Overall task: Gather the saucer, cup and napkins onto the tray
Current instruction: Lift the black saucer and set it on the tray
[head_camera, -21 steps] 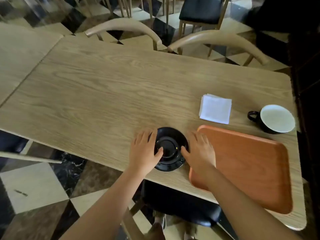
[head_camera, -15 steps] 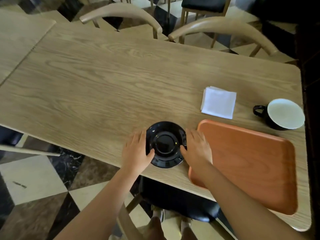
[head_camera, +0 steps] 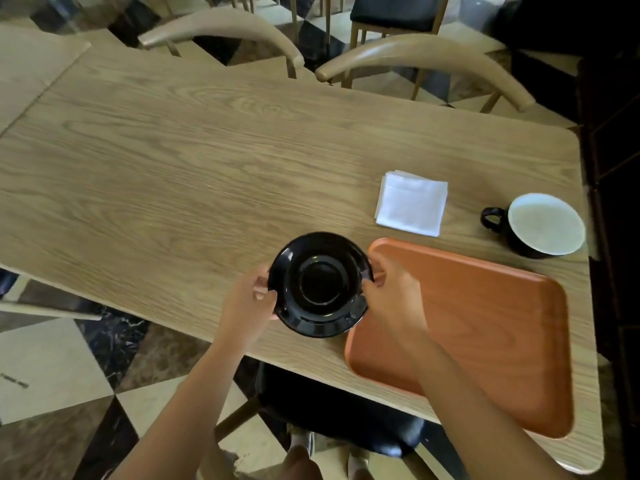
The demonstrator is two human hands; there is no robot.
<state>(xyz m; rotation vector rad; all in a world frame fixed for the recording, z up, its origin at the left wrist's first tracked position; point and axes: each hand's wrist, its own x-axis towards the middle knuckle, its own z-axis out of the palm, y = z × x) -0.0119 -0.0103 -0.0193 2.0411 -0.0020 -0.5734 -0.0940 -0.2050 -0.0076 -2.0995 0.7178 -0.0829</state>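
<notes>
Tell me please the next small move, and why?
Probably carry the saucer rightward over the tray and set it down: both hands grip its rim, and the tray beside it is bare.

- Both forearms are bare from the bottom edge of the view up to the wrists; no sleeve shows on either arm.
- The left hand (head_camera: 247, 303) wears no glove, ring or watch that can be made out.
- The right hand (head_camera: 391, 292) is likewise bare, with no band at the wrist.
- Fingernails on the left hand look short and unpainted.
- Low in the view, light-coloured shoes (head_camera: 304, 441) show, blurred.
</notes>
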